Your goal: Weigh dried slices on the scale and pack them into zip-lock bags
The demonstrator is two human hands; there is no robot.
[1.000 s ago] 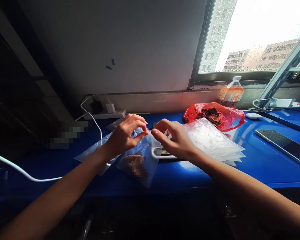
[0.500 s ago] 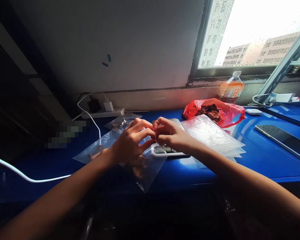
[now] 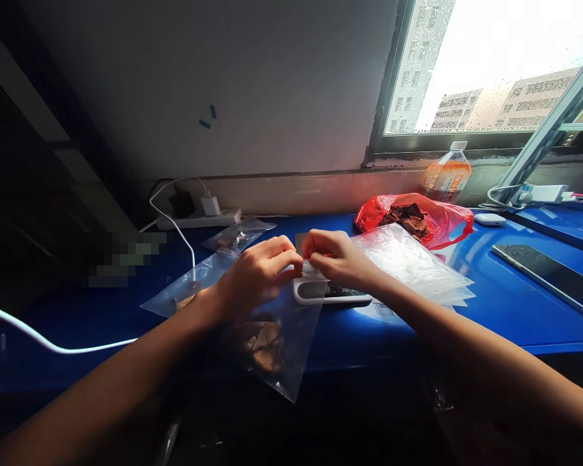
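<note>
A clear plastic bag (image 3: pixel 298 349) with brown, dried-looking pieces (image 3: pixel 265 346) in its lower part hangs over the table's front edge. My left hand (image 3: pixel 260 272) is closed in a pinch at the bag's top edge. Close beside it, my right hand (image 3: pixel 335 257) pinches the same edge, thumb against curled finger. Behind and below the hands lies a white device with a dark display (image 3: pixel 308 292), which looks like a small scale and is partly covered by the hands and bag.
Two filled clear bags, one nearer (image 3: pixel 175 285) and one farther (image 3: pixel 240 233), lie left. On the right are a stack of clear bags (image 3: pixel 408 265), a red bag of brown pieces (image 3: pixel 449 220), a bottle (image 3: pixel 447 175) and a phone (image 3: pixel 548 278). A white cable (image 3: pixel 68 349) crosses the left side.
The bag's lower end has swung lower and slightly right, and its brown pieces show more. My fingers have closed further at its top edge.
</note>
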